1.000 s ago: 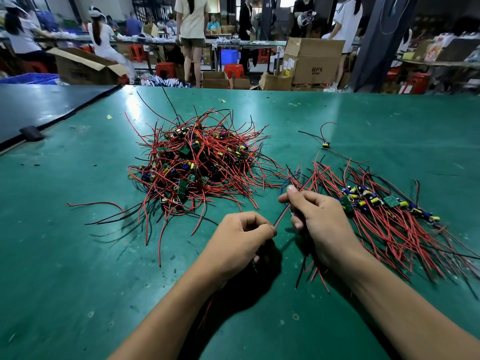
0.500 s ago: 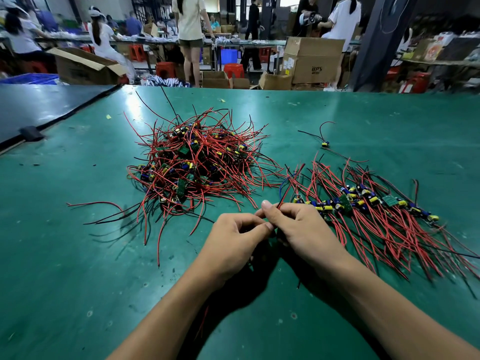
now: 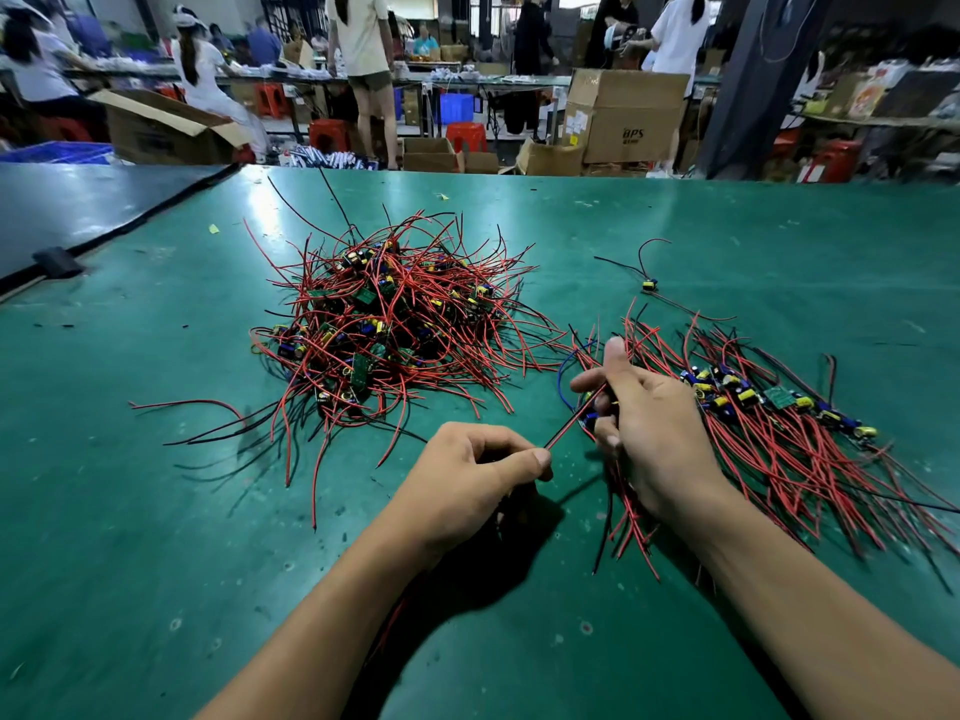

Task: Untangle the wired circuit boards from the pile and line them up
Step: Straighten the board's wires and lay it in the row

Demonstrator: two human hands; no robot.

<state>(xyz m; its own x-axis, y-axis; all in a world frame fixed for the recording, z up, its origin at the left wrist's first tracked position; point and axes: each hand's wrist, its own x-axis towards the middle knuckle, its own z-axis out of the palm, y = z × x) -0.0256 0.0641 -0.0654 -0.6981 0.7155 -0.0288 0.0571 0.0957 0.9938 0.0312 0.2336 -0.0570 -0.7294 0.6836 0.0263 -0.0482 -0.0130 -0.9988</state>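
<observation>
At the lower centre of the frame, the person's left hand [image 3: 467, 475] is curled into a loose fist. Its thumb and forefinger pinch the near end of a thin red-and-black wire pair [image 3: 569, 427]. That wire pair runs taut, up and to the right, into the right hand [image 3: 657, 433]. The right hand's fingers are curled round a small wired circuit board [image 3: 589, 410], of which only a sliver shows between them, and its thumb sticks straight up. A thin blue wire loop [image 3: 563, 368] arcs out just left of the right hand. More red wires trail from under the right palm onto the scuffed green table mat [image 3: 156, 511].

Left of centre, above the left hand, lies the tangled pile of red-wired green circuit boards [image 3: 384, 335], with wires sprawling out on all sides. At the right of the frame, partly behind the right hand, the sorted row of circuit boards [image 3: 769, 402] runs diagonally, its red wires fanned toward the lower right edge. One lone small board with black and red leads [image 3: 649, 285] sits apart, above the row.

Along the top of the frame, beyond the mat's far edge, are a large brown cardboard box [image 3: 623, 116], red plastic stools [image 3: 327, 135] and a standing person in a pale shirt [image 3: 358, 39].
</observation>
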